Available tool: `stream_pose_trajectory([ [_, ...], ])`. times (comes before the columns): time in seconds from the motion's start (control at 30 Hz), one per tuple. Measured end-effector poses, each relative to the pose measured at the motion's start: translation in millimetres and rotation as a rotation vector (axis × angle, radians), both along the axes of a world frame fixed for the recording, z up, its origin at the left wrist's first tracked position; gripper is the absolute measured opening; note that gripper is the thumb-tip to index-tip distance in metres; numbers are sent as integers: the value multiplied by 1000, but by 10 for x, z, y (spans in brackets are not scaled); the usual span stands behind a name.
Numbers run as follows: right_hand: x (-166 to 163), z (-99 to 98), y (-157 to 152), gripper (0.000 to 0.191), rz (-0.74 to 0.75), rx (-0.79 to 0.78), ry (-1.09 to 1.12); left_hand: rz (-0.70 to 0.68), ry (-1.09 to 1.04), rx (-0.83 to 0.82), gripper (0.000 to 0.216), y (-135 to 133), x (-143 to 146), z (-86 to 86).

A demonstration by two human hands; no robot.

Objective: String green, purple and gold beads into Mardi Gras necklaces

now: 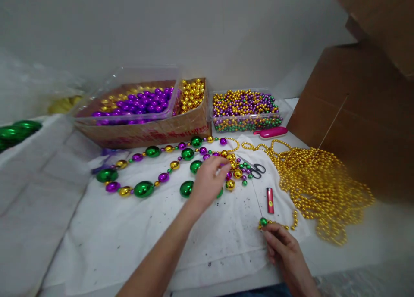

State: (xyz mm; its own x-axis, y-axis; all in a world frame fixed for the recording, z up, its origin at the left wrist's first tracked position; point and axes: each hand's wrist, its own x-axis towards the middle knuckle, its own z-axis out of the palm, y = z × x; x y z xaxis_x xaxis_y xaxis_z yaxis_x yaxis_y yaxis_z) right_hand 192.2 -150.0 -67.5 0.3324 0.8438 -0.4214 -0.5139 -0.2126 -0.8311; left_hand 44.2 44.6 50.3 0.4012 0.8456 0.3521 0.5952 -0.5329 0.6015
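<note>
My left hand (pixel 210 178) reaches over a loose pile of gold beads (pixel 237 173), green and purple ones. Its thumb and fingers are bent together at the gold beads; what they pinch is hidden. Low on the right, my right hand (pixel 283 243) pinches a string of small gold beads (pixel 294 219). A green bead (pixel 263 221) sits just above its fingertips, and a thin thread runs up from there toward the scissors (pixel 258 171). A necklace (pixel 144 189) of large green, purple and gold beads curves across the white cloth (pixel 129 241) on the left.
A red lighter (pixel 270 201) lies between my right hand and the scissors. Gold bead strands (pixel 323 189) are heaped at right beside a cardboard box (pixel 317 81). Behind stand a carton (pixel 145 133) of beads, a clear tub (pixel 249 120) of small beads and a pink tool (pixel 274 132).
</note>
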Motion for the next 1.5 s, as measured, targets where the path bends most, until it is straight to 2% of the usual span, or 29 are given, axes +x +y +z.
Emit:
stream_pose_trajectory([
  [0.1, 1, -45, -19, 31, 26, 2, -12, -28, 320, 4, 10, -94, 148, -256],
  [0.17, 3, -64, -25, 32, 41, 2, -23, -14, 469, 2, 18, -149, 227, -443],
  [0.27, 6, -58, -19, 34, 55, -4, -46, -28, 418, -29, 25, -190, 256, -604],
  [0.33, 8, -32, -10, 33, 57, -8, -46, -61, 268, -69, 26, -206, 228, -592],
  [0.43, 3, 45, -7, 32, 49, -22, -33, -67, -170, -235, 24, -254, 158, -452],
  [0.57, -18, 206, -65, 31, 27, -27, -123, -30, -868, -777, 30, -367, 44, -300],
  [0.63, -12, 279, -120, 30, 39, -12, -166, -25, -1078, -970, 32, -416, -17, -294],
  [0.67, -3, 309, -151, 31, 59, -13, -178, -13, -1140, -1015, 32, -433, -45, -304],
  [0.8, 37, 397, -270, 35, 198, -56, -225, 46, -1245, -1038, 27, -465, -127, -362],
  [1.0, -43, 531, -344, 34, 228, -64, -324, 65, -1275, -1005, 23, -509, -165, -398],
  [1.1, -31, 499, -344, 33, 246, -65, -339, 66, -1271, -999, 24, -544, -180, -399],
  [1.23, 33, 414, -349, 34, 358, -74, -317, 57, -1253, -987, 24, -591, -205, -399],
  [1.4, -52, 456, -355, 34, 229, -56, -359, 32, -1236, -948, 27, -650, -214, -401],
  [1.5, -114, 473, -347, 35, 195, -57, -386, 2, -1264, -972, 38, -692, -205, -394],
])
